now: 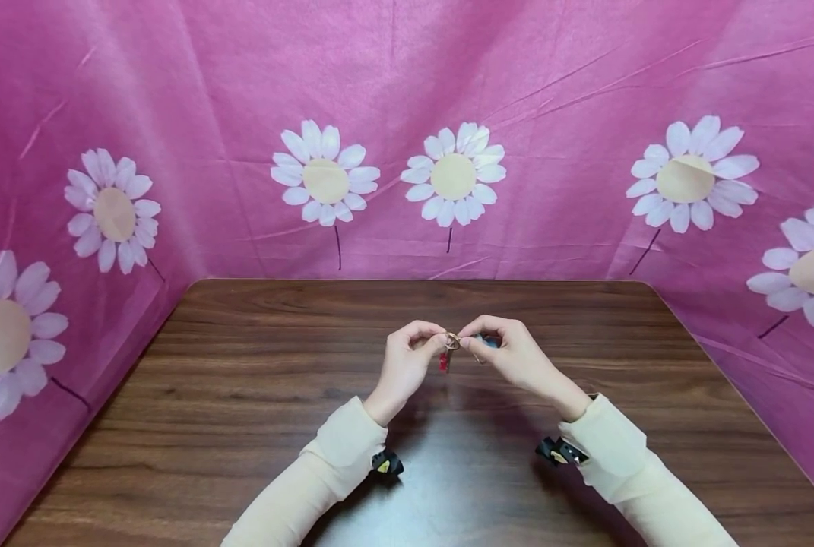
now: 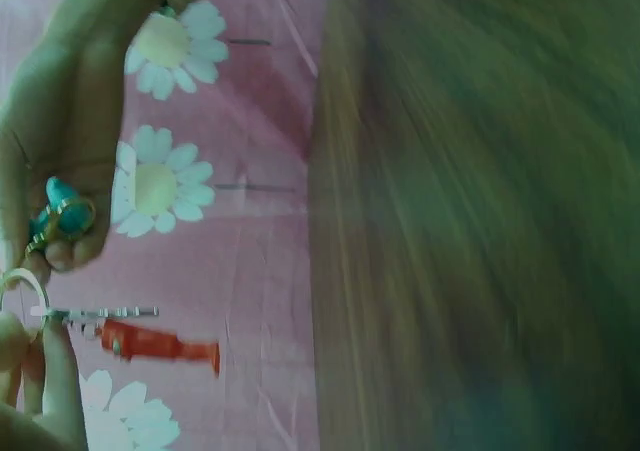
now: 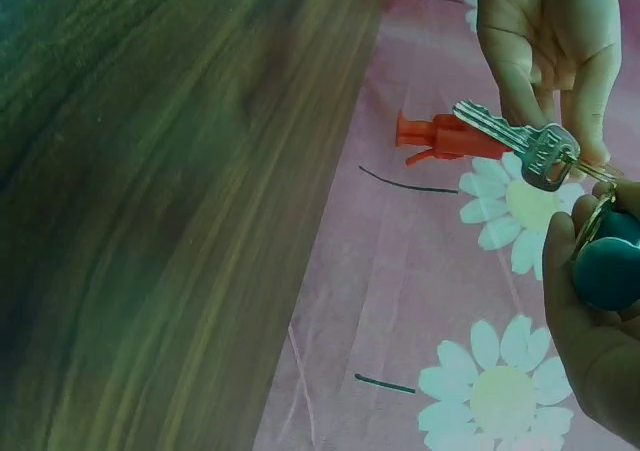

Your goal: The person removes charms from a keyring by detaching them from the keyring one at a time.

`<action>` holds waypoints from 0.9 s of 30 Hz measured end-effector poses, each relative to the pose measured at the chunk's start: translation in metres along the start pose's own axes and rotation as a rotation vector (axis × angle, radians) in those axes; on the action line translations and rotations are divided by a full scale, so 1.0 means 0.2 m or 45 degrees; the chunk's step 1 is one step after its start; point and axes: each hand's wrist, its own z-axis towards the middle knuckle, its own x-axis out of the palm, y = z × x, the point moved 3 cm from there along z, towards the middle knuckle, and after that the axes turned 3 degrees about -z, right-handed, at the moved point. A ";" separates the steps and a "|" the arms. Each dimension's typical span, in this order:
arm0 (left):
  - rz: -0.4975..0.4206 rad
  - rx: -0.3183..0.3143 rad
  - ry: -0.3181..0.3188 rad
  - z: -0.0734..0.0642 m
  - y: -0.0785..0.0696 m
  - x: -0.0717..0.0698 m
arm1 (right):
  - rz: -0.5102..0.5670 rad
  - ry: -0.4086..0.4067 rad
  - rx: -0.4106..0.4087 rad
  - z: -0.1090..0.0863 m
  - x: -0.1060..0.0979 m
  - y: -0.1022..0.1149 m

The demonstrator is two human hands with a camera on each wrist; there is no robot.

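Both hands meet above the middle of the table around a gold-coloured key ring (image 1: 452, 341). My left hand (image 1: 407, 357) pinches the ring between thumb and forefinger. From the other side, my right hand (image 1: 512, 353) pinches it too. A silver key (image 3: 545, 156) hangs from the ring, in the right wrist view in front of a red figure-shaped charm (image 3: 445, 136). A glossy teal charm (image 3: 608, 273) with a gold-coloured clasp lies against the right hand's fingers; in the left wrist view the teal charm (image 2: 72, 218) sits below that palm.
The dark wood-grain table (image 1: 242, 395) spreads out under both forearms. A pink cloth (image 1: 550, 68) printed with white daisies stands behind it and along both sides. Black devices (image 1: 387, 463) are strapped at the wrists over cream sleeves (image 1: 311, 479).
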 end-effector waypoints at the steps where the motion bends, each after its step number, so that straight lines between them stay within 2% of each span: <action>1: 0.069 0.044 0.026 0.01 -0.01 -0.01 | -0.023 0.009 -0.012 0.00 0.00 0.00; 5: 0.366 0.250 0.149 0.03 -0.05 -0.02 | -0.092 0.050 -0.038 0.01 0.00 0.01; 9: 0.661 0.491 0.236 0.05 -0.10 -0.02 | -0.079 0.084 -0.015 0.03 -0.01 0.02; 11: 0.780 0.613 0.232 0.05 -0.12 -0.02 | -0.071 0.101 0.016 0.04 -0.01 0.02; 13: 0.879 0.717 0.191 0.06 -0.14 -0.03 | -0.092 0.113 0.046 0.05 -0.01 0.02; 15: 0.920 0.778 0.167 0.06 -0.15 -0.03 | -0.128 0.123 0.060 0.06 -0.02 0.02; 17: 0.941 0.806 0.154 0.06 -0.15 -0.04 | -0.173 0.126 0.064 0.06 -0.02 0.04; 20: 0.947 0.790 0.148 0.06 -0.16 -0.04 | -0.233 0.117 0.038 0.07 -0.03 0.05; 23: 0.897 0.716 0.145 0.07 -0.16 -0.04 | -0.272 0.098 0.007 0.07 -0.03 0.06; 27: 0.764 0.574 0.134 0.07 -0.14 -0.04 | -0.283 0.089 -0.013 0.08 -0.03 0.08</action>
